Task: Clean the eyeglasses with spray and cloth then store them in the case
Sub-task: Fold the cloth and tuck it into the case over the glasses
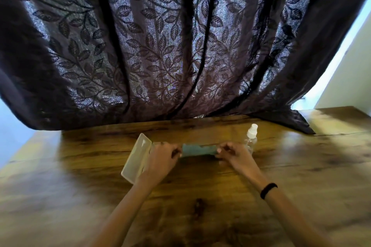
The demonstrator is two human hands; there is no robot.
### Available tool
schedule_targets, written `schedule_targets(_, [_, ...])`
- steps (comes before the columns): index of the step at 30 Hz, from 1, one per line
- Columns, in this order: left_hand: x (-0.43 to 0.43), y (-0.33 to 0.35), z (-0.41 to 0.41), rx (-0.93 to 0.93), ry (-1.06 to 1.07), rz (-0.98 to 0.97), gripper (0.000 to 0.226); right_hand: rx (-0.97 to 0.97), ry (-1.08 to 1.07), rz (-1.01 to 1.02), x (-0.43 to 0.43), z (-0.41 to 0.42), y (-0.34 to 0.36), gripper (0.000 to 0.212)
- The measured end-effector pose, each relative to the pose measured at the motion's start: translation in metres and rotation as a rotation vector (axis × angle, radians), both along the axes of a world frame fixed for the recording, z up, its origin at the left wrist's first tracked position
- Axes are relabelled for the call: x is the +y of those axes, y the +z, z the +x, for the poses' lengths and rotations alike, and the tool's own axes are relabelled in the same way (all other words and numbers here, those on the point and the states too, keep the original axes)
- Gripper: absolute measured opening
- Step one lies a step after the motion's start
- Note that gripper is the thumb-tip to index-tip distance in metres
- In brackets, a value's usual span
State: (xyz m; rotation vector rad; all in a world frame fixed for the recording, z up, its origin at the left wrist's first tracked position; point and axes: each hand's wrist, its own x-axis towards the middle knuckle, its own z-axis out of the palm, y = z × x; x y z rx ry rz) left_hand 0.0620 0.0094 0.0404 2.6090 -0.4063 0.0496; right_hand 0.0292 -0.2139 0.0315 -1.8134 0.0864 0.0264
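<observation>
my left fingers (174, 151) and right fingers (221, 149) are closed, each pinching one end of the blue-green cloth (198, 150), so it is held stretched between my left hand (160, 156) and my right hand (234, 152). i judge i hold it this way to open it flat for wiping. its long axis runs left to right, just above the table (200, 206). the eyeglasses i cannot see; maybe they are hidden. the case (136, 158) lies open beside my left hand, the spray bottle (251, 138) stands upright behind my right hand, both near for reaching.
</observation>
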Motion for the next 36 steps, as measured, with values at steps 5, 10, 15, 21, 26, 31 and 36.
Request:
schedule_targets(5, [0.006, -0.025, -0.046, 0.024, -0.149, 0.105, 0.022, -0.040, 0.192, -0.434, -0.014, -0.038, -0.026, 0.016])
schedule_targets(10, [0.010, -0.038, -0.068, -0.037, -0.212, 0.148, 0.024, -0.130, 0.268, -0.636, -0.020, -0.056, -0.038, 0.021])
schedule_targets(15, [0.014, -0.041, -0.073, -0.106, -0.219, 0.209, 0.021, -0.157, 0.266, -0.743, -0.025, -0.063, -0.042, 0.023])
schedule_targets(21, [0.020, -0.039, -0.074, -0.055, -0.257, 0.097, 0.023, -0.162, 0.269, -0.770, -0.026, -0.067, -0.038, 0.021])
schedule_targets(26, [0.018, -0.034, -0.069, 0.045, -0.202, 0.041, 0.023, -0.092, 0.266, -0.767, -0.028, -0.062, -0.034, 0.017])
schedule_targets(31, [0.015, -0.037, -0.061, 0.128, -0.189, 0.047, 0.023, -0.040, 0.277, -0.774, -0.030, -0.059, -0.031, 0.016])
schedule_targets(36, [0.013, -0.037, -0.048, 0.105, -0.158, 0.056, 0.023, -0.068, 0.243, -0.759, -0.030, -0.050, -0.025, 0.009])
